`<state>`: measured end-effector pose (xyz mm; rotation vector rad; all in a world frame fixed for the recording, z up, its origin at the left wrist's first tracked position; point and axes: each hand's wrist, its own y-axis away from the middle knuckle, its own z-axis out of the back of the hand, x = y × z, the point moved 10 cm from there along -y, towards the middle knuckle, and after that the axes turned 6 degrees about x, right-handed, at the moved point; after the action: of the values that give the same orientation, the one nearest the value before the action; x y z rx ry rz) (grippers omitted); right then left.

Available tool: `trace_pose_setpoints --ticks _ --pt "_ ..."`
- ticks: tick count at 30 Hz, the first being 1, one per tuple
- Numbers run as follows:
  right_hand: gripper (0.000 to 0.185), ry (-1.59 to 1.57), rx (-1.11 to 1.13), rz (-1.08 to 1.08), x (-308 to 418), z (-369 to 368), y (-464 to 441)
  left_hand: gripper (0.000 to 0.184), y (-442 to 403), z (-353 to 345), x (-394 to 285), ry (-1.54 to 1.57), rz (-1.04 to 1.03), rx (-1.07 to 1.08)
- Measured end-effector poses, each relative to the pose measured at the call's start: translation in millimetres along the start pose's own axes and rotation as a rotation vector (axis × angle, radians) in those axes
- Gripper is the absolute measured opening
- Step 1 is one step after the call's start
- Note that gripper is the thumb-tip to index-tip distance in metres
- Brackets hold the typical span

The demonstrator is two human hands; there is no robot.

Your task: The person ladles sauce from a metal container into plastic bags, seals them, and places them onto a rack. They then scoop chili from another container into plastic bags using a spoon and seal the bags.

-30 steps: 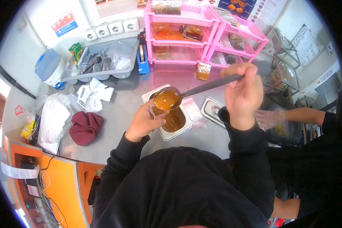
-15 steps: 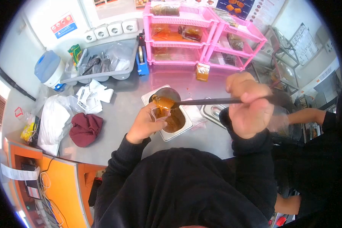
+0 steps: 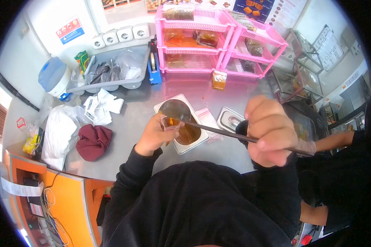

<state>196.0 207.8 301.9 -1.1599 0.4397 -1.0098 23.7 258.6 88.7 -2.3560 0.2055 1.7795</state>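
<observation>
"Gripping the small clear cup, your left hand has thumb and fingers clamped on its sides, and you hold it over the left part of the metal pan."

"And your right hand?"

"You have that one curled firmly round the dark handle of the ladle, near the end farthest from its bowl."

"Which way does the ladle's long axis run for you?"

"From your right fist it slants leftward and away from you, across the pan's right side. Its bowl ends just beyond the cup, tilted your way, with the near edge at the cup's mouth. You can't tell from this view whether the edge and the cup touch."

"So your left hand is nearer the bowl?"

"Yes, much nearer; your right is well apart from it. I'd judge everything turns on that bowl edge against the cup's mouth, because on so long a handle a slight twist of your right wrist shifts it."

"What else lies about you?"

"Brown sauce in the pan, and a lid on the table, between the pan and your right hand."
</observation>
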Motion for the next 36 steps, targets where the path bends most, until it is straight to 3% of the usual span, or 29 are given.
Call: trace_pose_setpoints --ticks 7,12,16,22,25,28,29,36 --pt "0.037 0.011 -0.006 0.095 9.8 1.1 0.4 0.043 1.8 -5.0 -9.1 0.034 -0.05 0.017" --pt "0.035 0.073 0.236 0.108 14.5 -22.4 0.0 0.055 -1.3 5.5 1.3 0.03 -0.087 0.012" --pt "0.034 0.093 0.183 0.181 19.6 -23.6 4.1 0.053 -3.3 5.6 -5.7 0.063 -0.132 0.006" --pt "0.034 0.1 0.224 0.104 13.9 -25.9 8.6 0.054 -0.7 5.5 -13.6 0.122 -0.129 -0.046" --pt "0.032 0.099 0.125 0.031 8.1 -16.2 14.6 0.056 -0.7 3.2 -15.9 0.166 -0.148 -0.064" --pt "0.026 0.086 -0.148 0.007 -3.4 0.2 31.9 0.054 -2.3 3.7 -12.8 0.181 -0.176 0.011" --pt "0.022 0.063 -0.104 -0.046 -12.1 4.0 32.4 0.053 -2.2 3.0 -12.0 0.183 -0.188 0.053" --pt "0.024 -0.349 -0.668 -0.291 -69.6 31.4 78.8 0.052 -4.3 -0.4 -9.3 0.189 -0.159 0.041"
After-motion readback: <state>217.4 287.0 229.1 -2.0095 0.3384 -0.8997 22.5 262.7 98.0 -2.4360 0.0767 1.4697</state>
